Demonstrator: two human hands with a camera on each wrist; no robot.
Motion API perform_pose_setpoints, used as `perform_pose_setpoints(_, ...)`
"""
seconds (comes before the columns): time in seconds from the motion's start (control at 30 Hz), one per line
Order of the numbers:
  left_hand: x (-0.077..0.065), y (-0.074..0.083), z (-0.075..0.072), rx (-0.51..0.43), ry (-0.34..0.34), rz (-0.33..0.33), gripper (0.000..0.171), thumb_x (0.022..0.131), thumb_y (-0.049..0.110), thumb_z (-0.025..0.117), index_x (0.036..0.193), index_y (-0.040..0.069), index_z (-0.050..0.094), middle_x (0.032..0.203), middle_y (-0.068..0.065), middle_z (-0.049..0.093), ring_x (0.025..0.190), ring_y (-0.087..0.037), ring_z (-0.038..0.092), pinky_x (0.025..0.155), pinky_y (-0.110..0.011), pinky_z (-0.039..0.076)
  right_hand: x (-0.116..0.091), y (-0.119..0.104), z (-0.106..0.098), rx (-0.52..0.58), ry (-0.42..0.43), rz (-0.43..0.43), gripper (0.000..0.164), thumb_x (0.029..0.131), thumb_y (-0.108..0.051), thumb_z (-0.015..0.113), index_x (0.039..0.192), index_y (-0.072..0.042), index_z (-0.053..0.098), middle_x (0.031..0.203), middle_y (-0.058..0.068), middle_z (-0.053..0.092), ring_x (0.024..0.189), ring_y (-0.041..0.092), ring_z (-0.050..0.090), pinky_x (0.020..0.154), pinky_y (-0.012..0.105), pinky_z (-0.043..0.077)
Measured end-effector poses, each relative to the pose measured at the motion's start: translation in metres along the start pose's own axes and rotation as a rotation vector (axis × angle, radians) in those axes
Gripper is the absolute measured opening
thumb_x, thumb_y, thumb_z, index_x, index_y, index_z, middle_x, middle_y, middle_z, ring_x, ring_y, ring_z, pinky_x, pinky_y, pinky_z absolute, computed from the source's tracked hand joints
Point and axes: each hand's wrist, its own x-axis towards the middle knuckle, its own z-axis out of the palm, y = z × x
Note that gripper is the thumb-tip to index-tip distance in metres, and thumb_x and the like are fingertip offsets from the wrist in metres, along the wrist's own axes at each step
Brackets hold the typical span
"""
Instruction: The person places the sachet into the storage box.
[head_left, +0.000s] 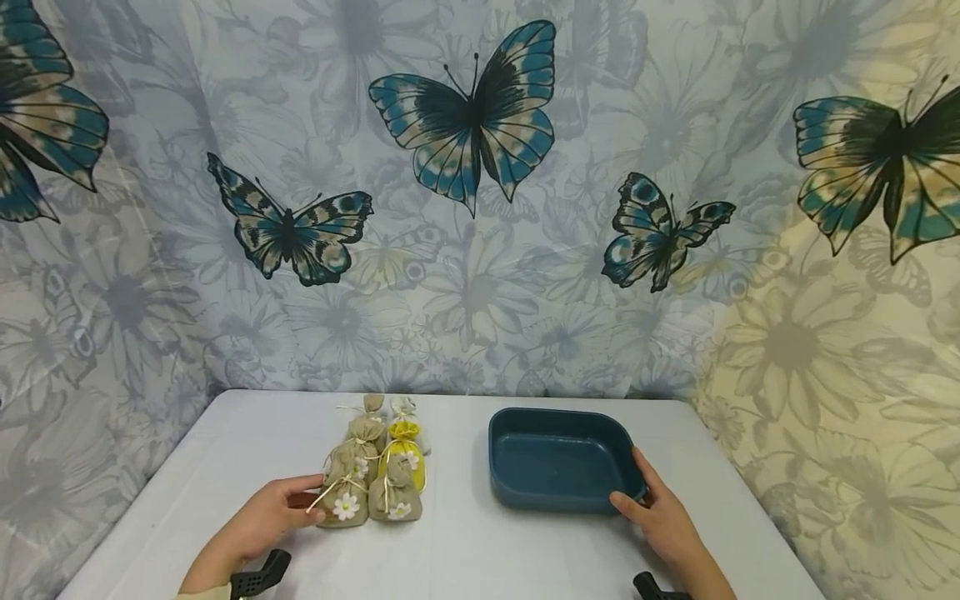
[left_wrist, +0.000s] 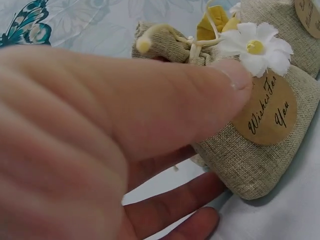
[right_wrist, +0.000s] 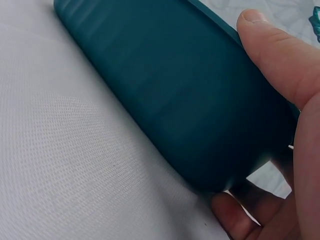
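Two columns of small drawstring pouches stand on the table, mostly beige burlap with white flowers. My left hand (head_left: 273,512) is at the left edge of the nearest beige pouch (head_left: 347,500). In the left wrist view its thumb lies over the pouch's front beside the white flower (left_wrist: 256,47) and a round tag (left_wrist: 267,112); the other fingers extend fairly straight at its far side. My right hand (head_left: 663,517) grips the right front corner of a dark teal rectangular dish (head_left: 551,502), thumb on the rim, fingers curled around the end. The dish's inside shows no contents.
A yellow pouch (head_left: 405,450) stands behind the front right beige pouch (head_left: 395,496), with a whitish pouch (head_left: 405,408) farther back. White cloth covers the table (head_left: 450,558). A butterfly-print backdrop (head_left: 480,333) rises directly behind it.
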Motion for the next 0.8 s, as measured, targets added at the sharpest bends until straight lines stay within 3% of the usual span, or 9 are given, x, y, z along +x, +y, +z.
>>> perform_pose_setpoints(0.2,0.002,-0.001,0.006,-0.083,-0.005,0.046,0.082,0.085,0.01,0.08,0.15,-0.006,0.032,0.144,-0.038,0.033,0.121,-0.046,0.051,0.084,-0.042,0.054,-0.001,0.002,0.0,-0.012,0.002,-0.002,0.093,0.095,-0.038,0.069,0.162,-0.016,0.008,0.16,0.027,0.013,0.137,0.048,0.03,0.106,0.056,0.034)
perform_pose_setpoints(0.4,0.006,0.002,0.012,-0.031,0.067,-0.002,0.087,0.08,0.011,0.084,0.151,0.003,0.033,0.139,-0.029,0.038,0.12,-0.043,0.053,0.084,-0.041,0.053,-0.001,0.002,0.001,-0.011,0.008,-0.003,0.094,0.095,-0.039,0.07,0.162,-0.015,0.009,0.16,0.027,0.013,0.137,0.049,0.03,0.106,0.057,0.034)
perform_pose_setpoints(0.53,0.006,0.003,0.014,-0.009,0.077,-0.041,0.087,0.08,0.011,0.084,0.15,-0.003,0.033,0.141,-0.032,0.039,0.123,-0.047,0.05,0.085,-0.043,0.053,-0.002,0.003,0.002,0.006,0.007,0.012,0.095,0.094,-0.038,0.071,0.162,-0.014,0.008,0.161,0.026,0.011,0.138,0.049,0.029,0.107,0.056,0.033)
perform_pose_setpoints(0.67,0.006,0.003,0.015,-0.001,0.057,-0.022,0.086,0.081,0.008,0.083,0.148,-0.012,0.032,0.145,-0.037,0.035,0.119,-0.044,0.054,0.082,-0.041,0.054,-0.001,0.003,0.003,0.007,0.01,0.021,0.096,0.094,-0.04,0.071,0.162,-0.015,0.008,0.161,0.026,0.011,0.139,0.048,0.028,0.106,0.056,0.033)
perform_pose_setpoints(0.8,0.006,0.002,0.014,0.015,0.043,0.013,0.088,0.08,0.007,0.083,0.148,-0.012,0.031,0.142,-0.036,0.039,0.114,-0.039,0.056,0.08,-0.04,0.053,0.001,0.001,0.001,-0.006,0.011,0.021,0.096,0.094,-0.04,0.07,0.162,-0.015,0.007,0.161,0.026,0.011,0.139,0.048,0.027,0.106,0.056,0.033)
